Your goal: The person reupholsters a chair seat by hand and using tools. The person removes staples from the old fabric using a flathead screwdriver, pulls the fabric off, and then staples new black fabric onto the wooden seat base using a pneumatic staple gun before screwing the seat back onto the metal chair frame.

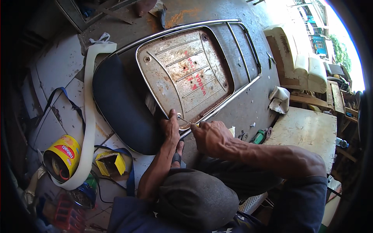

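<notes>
A chair with a chrome tube frame [243,81] lies on the floor before me. Inside the frame is a rusty, cream metal panel [182,77] with ribs and red marks. A black padded cushion [120,105] sits along its left side. My left hand [170,126] grips the panel's near corner, thumb on top and the other fingers mostly hidden. My right hand [213,136] is closed round a screwdriver [186,121], with only a little of its yellow handle showing. The shaft points at a small round fastener [178,116] in that corner, beside my left thumb.
A long white foam strip [90,116] curves down the left. Near it stand a yellow can [72,149], an open yellow box [104,163] and a blue strap [131,178]. On the right are a green angle grinder [259,136], a wooden board [307,128] and cream upholstered seating [311,70].
</notes>
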The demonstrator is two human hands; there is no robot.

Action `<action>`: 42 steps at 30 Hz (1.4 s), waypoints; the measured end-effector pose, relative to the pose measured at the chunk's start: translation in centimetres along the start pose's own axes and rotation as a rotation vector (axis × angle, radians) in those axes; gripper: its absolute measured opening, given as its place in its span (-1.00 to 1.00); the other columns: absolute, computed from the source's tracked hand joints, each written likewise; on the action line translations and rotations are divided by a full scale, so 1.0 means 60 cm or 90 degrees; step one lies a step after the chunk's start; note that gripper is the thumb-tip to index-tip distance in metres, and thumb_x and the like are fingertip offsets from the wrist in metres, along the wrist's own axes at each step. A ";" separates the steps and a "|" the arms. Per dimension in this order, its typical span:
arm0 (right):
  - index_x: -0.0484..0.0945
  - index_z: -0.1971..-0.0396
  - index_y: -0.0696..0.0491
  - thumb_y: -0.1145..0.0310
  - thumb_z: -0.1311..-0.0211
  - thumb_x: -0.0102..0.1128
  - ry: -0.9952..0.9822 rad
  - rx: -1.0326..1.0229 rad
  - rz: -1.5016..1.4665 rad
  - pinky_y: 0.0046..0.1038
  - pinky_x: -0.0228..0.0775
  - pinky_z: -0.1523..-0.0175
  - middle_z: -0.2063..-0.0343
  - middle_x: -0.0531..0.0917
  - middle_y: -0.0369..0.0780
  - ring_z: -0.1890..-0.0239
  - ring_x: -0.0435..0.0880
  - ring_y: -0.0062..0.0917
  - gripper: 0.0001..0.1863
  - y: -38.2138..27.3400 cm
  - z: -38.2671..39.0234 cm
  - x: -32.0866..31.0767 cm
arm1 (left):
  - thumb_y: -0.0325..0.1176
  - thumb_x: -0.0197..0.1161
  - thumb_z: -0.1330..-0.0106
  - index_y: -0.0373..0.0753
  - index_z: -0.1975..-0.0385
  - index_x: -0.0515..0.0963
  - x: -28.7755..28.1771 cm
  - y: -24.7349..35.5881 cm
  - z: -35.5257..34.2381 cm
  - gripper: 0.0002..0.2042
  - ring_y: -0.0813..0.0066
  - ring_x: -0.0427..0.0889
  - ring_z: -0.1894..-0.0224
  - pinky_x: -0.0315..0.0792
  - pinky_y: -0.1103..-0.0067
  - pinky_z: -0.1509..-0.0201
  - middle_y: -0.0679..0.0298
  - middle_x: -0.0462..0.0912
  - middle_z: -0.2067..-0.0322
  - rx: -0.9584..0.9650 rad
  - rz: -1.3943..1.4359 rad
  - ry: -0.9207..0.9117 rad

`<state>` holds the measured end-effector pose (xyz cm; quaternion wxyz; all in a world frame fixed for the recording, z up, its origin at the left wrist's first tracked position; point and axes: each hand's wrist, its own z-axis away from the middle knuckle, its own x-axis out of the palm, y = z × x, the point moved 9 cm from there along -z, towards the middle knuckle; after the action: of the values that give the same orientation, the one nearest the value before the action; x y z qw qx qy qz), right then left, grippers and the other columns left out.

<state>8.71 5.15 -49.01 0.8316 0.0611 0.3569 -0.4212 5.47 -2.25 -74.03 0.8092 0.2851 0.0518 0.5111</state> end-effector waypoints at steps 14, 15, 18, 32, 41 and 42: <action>0.72 0.11 0.19 0.38 -0.10 0.14 0.017 0.185 -0.206 -0.19 0.61 0.00 0.30 0.73 0.16 0.15 0.77 0.01 -0.62 0.050 -0.024 -0.005 | -0.37 0.27 -0.45 -0.46 -0.26 0.47 0.004 -0.005 -0.015 -0.55 0.29 0.65 -0.07 0.51 0.40 -0.19 0.03 0.65 -0.12 0.043 0.052 -0.020; 0.72 0.10 0.19 0.37 -0.11 0.15 0.016 0.203 -0.216 -0.19 0.60 -0.02 0.29 0.73 0.17 0.13 0.77 0.01 -0.62 0.055 -0.025 -0.001 | -0.39 0.26 -0.45 -0.46 -0.23 0.48 0.003 -0.004 -0.012 -0.58 0.31 0.66 -0.04 0.52 0.40 -0.15 0.06 0.66 -0.08 0.045 0.053 -0.012; 0.72 0.11 0.20 0.35 -0.12 0.16 -0.001 0.271 -0.282 -0.16 0.59 -0.04 0.26 0.72 0.19 0.09 0.77 -0.02 -0.63 0.067 -0.029 -0.003 | -0.41 0.23 -0.47 -0.46 -0.17 0.52 0.003 -0.002 -0.015 -0.65 0.37 0.67 0.04 0.55 0.42 -0.06 0.13 0.68 0.00 0.056 0.052 -0.001; 0.26 -0.43 0.01 0.35 -0.39 0.15 0.240 -0.039 -0.323 -0.30 0.56 0.05 0.15 0.72 -0.01 0.18 0.72 -0.36 -0.38 0.208 0.113 -0.151 | -0.25 0.36 -0.40 -0.39 -0.09 0.58 -0.017 0.095 -0.033 -0.61 0.36 0.67 -0.03 0.53 0.40 -0.18 0.16 0.69 -0.01 0.049 -0.002 -0.140; 0.62 0.10 0.11 0.35 -0.25 0.25 0.771 0.547 -0.832 -0.53 0.40 0.49 0.50 0.58 -0.28 0.58 0.55 -0.63 -0.74 0.831 0.255 0.208 | -0.17 0.17 -0.54 -0.42 -0.24 0.48 0.065 0.360 -0.203 -0.54 0.20 0.65 -0.16 0.51 0.31 -0.29 0.07 0.63 -0.17 0.114 -0.053 -0.110; 0.62 0.10 0.11 0.35 -0.26 0.28 0.769 0.612 -0.867 -0.55 0.36 0.54 0.51 0.55 -0.32 0.60 0.51 -0.67 -0.75 0.863 0.243 0.249 | -0.16 0.15 -0.55 -0.39 -0.24 0.48 0.060 0.391 -0.229 -0.55 0.20 0.66 -0.14 0.53 0.31 -0.28 0.09 0.64 -0.15 0.143 -0.060 -0.142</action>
<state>60.96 22.51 -58.18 -0.0142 0.3735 0.4681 -0.8007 -16.71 13.86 -72.67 0.7960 0.4262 0.0318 0.4286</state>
